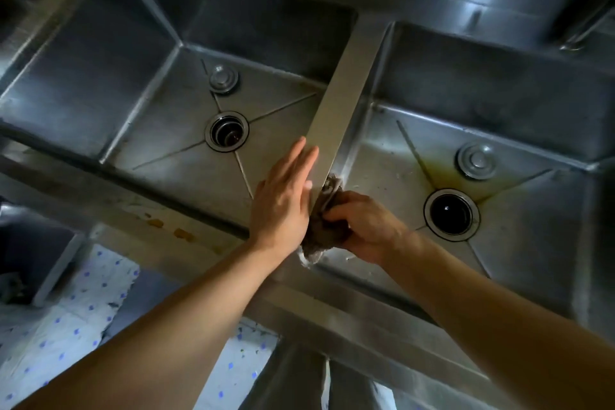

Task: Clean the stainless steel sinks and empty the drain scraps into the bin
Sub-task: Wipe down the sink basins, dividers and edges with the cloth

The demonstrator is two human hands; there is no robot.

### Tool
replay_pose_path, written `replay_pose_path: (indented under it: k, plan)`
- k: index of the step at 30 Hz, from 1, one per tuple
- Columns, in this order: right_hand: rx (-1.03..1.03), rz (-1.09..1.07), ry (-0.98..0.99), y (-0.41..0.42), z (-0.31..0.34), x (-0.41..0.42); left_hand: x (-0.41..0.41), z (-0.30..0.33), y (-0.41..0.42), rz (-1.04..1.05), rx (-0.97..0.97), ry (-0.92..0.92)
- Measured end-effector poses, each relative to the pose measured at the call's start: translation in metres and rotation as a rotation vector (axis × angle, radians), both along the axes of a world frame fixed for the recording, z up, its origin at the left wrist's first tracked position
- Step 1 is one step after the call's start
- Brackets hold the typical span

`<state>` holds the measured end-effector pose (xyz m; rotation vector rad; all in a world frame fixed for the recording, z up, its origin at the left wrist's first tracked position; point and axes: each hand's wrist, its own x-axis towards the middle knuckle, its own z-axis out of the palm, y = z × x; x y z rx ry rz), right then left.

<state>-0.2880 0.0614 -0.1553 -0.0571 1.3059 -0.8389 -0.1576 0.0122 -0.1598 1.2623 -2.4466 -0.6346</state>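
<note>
Steel is everywhere I look. On the far left is the left sink (139,103), a deep box with an open drain hole (227,131) in the middle of its floor and a round stopper (223,78) lying just behind the hole. Next comes the left hand (283,200). Its fingers are straight and flat, and it holds nothing; it rests against the left edge of the divider (346,90), the long steel strip between the two sinks.

That strip is the thing to watch. It runs away from the person, from the near rim up toward the back wall, leaning a bit to the right as it goes. The rag (324,210) sits at its near end, just right of the flat hand (it looks brown and very dirty). The right hand (364,226) has its fingers curled tight around the rag, pressing it where the strip meets the right sink (539,236). I think the next wipe has to go along the strip, away from the body, and the right hand is the one placed for it.

Farther right, the right sink has its own drain (451,215), dark and open, with yellow stains by it and a second stopper (476,160) behind. Small scraps still lie on its floor.
</note>
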Motion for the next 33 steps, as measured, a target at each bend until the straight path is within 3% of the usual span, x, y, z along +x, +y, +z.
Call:
replay_pose_path:
  k: [5, 13, 19, 29, 33]
  plan:
    - [0.075, 0.013, 0.018, -0.005, -0.001, 0.003, 0.011, 0.008, 0.015, 0.063, -0.048, -0.103]
    - [0.285, -0.023, 0.006, -0.018, -0.084, 0.006, 0.012, 0.005, 0.025, 0.075, -0.134, -0.111]
    - [0.31, 0.047, 0.066, -0.018, -0.13, 0.01, 0.011, -0.002, 0.023, 0.109, -0.109, -0.096]
    - [0.046, 0.199, -0.162, 0.013, -0.021, 0.004, 0.014, 0.011, 0.028, 0.12, -0.025, -0.158]
    - [0.041, 0.226, -0.177, 0.01, -0.014, 0.004, 0.019, 0.012, 0.047, 0.212, 0.005, -0.164]
